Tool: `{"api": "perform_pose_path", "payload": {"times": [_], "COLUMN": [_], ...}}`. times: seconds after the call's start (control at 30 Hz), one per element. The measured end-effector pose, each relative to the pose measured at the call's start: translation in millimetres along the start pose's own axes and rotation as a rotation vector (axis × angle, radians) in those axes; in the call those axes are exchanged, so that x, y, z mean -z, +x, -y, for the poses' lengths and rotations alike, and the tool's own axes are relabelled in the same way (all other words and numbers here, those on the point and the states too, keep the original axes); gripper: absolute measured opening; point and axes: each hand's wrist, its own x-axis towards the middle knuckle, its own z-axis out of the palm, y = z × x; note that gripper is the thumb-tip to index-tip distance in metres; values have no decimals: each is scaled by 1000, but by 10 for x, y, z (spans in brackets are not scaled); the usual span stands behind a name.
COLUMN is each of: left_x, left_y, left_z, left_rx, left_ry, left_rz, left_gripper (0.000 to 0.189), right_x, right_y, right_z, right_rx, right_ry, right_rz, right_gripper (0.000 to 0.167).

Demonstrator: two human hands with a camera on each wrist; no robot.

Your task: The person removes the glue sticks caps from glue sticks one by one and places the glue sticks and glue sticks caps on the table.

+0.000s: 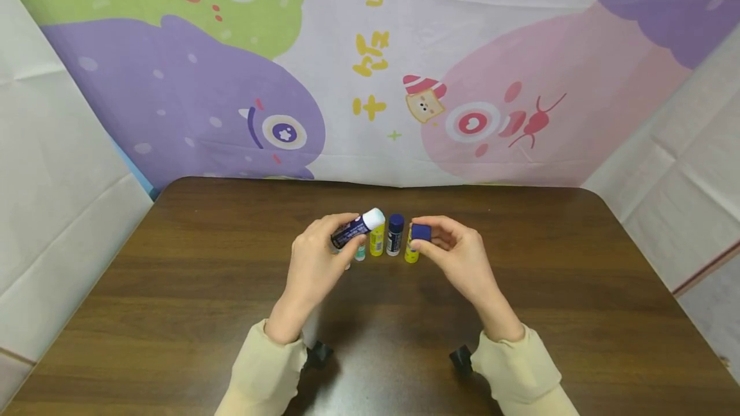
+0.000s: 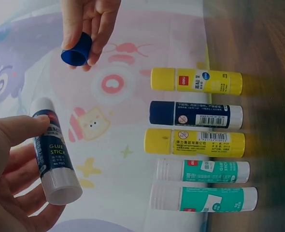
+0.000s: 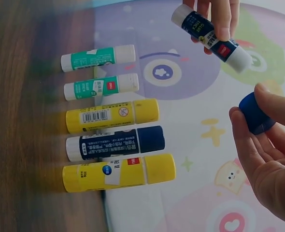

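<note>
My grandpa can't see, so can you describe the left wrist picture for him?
Left fingers hold an uncapped navy glue stick; right fingers hold a blue cap. Nearby, five capped glue sticks line up: two yellow, one navy, two green-and-white.

Dark brown wood-grain table [image 1: 202,307], far corners rounded, pale sheen on near middle. Five capped cylindrical glue sticks stand upright on it, side by side in row toward far part. From left: teal-and-white glue stick with whitish cap [image 2: 205,197]; second teal-and-white one [image 2: 203,171]; yellow glue stick with barcode label [image 2: 195,143]; navy glue stick with white base [image 2: 195,114]; at right end, yellow glue stick with red label patch [image 2: 196,80].
</note>
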Motion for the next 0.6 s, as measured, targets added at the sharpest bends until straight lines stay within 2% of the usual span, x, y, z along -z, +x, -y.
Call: {"api": "perform_pose_path", "payload": {"times": [0.23, 0.43, 0.6], "left_x": [1, -2, -10], "left_y": [12, 25, 31], "left_z": [81, 163, 234], "left_rx": [121, 171, 214], "left_ry": [-100, -140, -176], "left_rz": [-51, -76, -80], "left_gripper": [29, 33, 32], "right_x": [24, 60, 79], "right_y": [21, 48, 82], "right_z": [-34, -74, -121], "right_rx": [-25, -3, -3], "right_ry": [-33, 7, -4], "right_rz": [-17, -22, -41], "right_gripper": [36, 41, 41]}}
